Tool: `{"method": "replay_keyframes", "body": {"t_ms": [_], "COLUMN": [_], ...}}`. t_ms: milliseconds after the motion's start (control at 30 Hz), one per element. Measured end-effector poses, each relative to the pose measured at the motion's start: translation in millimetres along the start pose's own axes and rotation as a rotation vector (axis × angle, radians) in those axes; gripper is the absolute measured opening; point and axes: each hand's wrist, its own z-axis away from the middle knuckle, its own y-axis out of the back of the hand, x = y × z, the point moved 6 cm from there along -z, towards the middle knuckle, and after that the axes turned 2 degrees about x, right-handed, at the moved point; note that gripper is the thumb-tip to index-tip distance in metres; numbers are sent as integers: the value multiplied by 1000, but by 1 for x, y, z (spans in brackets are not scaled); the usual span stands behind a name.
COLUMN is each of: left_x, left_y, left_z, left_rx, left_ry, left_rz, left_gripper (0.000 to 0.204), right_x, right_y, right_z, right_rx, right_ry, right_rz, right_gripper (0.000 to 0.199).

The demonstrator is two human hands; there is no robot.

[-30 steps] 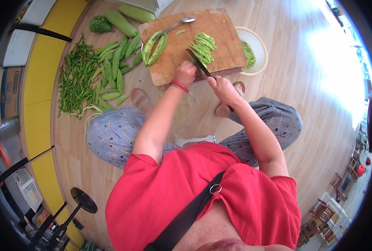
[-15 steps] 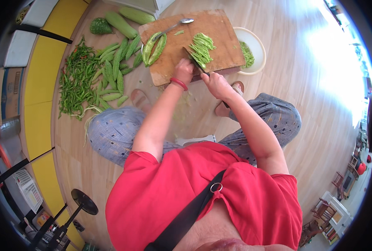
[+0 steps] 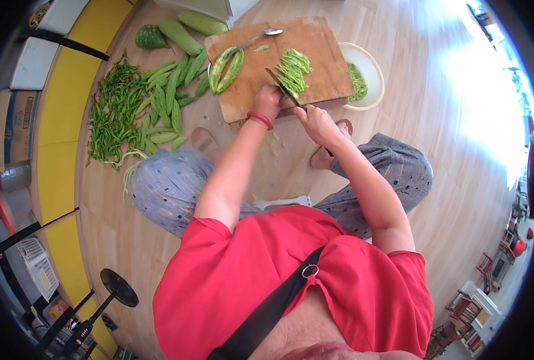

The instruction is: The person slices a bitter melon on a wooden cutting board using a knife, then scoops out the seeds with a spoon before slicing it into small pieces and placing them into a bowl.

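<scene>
My right hand is closed round the handle of a kitchen knife, whose dark blade slants across the front of a wooden cutting board. Beside the blade, my left hand has its fingers curled down at the board's near edge; what they press on is hidden. Against the blade's far side lies a pile of thin green bitter melon strips. Hollowed bitter melon halves rest at the board's left, and a metal spoon lies partly over them.
A white bowl with green shreds stands right of the board, partly under it. On the floor at left lie green chilies, whole bitter melons, a round dark gourd and long pale gourds. Yellow-fronted cabinets line the left.
The whole view has shifted slightly, moving the board a little to the right in the picture. Both hands stay at the board's near edge, the knife still held in the right.
</scene>
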Motion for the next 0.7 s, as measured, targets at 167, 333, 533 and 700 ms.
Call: {"method": "replay_keyframes", "body": {"t_ms": [167, 333, 533, 700], "left_x": [3, 7, 0, -33], "left_y": [0, -1, 7, 29], "left_z": [1, 1, -7, 0], "left_rx": [-51, -16, -51, 89], "left_ry": [2, -1, 257, 566], "left_rz": [-60, -61, 109, 299], "left_gripper": [2, 4, 10, 14], "right_x": [12, 33, 32, 27], "right_y": [-2, -29, 6, 6], "right_z": [5, -13, -5, 1], "right_rx": [24, 36, -54, -84], "right_ry": [55, 161, -156, -137], "right_rz": [21, 86, -458, -672], "right_gripper": [51, 51, 46, 41]}}
